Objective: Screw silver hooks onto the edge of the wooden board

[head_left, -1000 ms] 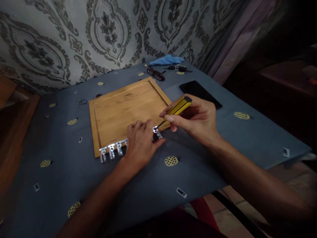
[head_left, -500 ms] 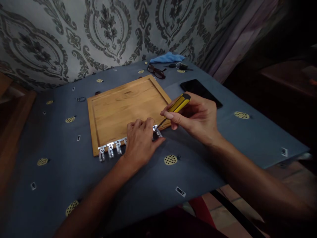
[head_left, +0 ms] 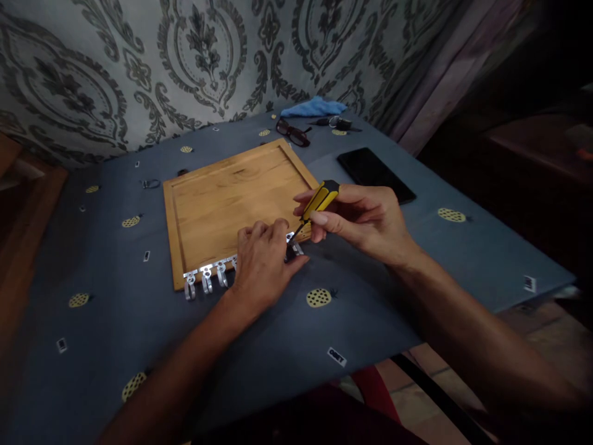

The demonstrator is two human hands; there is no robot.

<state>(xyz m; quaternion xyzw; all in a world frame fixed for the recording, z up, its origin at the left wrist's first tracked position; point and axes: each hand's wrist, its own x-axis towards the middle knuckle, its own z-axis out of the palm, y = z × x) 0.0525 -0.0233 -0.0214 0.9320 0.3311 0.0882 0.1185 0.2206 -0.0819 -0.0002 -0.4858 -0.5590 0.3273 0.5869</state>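
Note:
A framed wooden board (head_left: 231, 204) lies flat on the table. Along its near edge runs a metal hook rail (head_left: 206, 272) with several curled hooks hanging off the edge. My left hand (head_left: 262, 266) presses down over the rail, fingers bent on the board and thumb by the right-end hook; it covers the rail's middle. Pinched between thumb and fingers of my right hand (head_left: 370, 216) is a yellow and black screwdriver (head_left: 321, 201). Its shaft slants down to the right end of the rail; the exact contact of the tip is too small to make out.
Behind the right hand lies a black phone (head_left: 375, 174). Farther back are eyeglasses (head_left: 293, 133), a key set (head_left: 334, 123) and a blue cloth (head_left: 314, 107). A small wire-like item (head_left: 151, 184) sits left of the board. The table's right edge (head_left: 500, 312) slopes away.
My right hand and the screwdriver have shifted slightly left, the handle now standing more upright. My left hand, the board and the hook rail stay in place.

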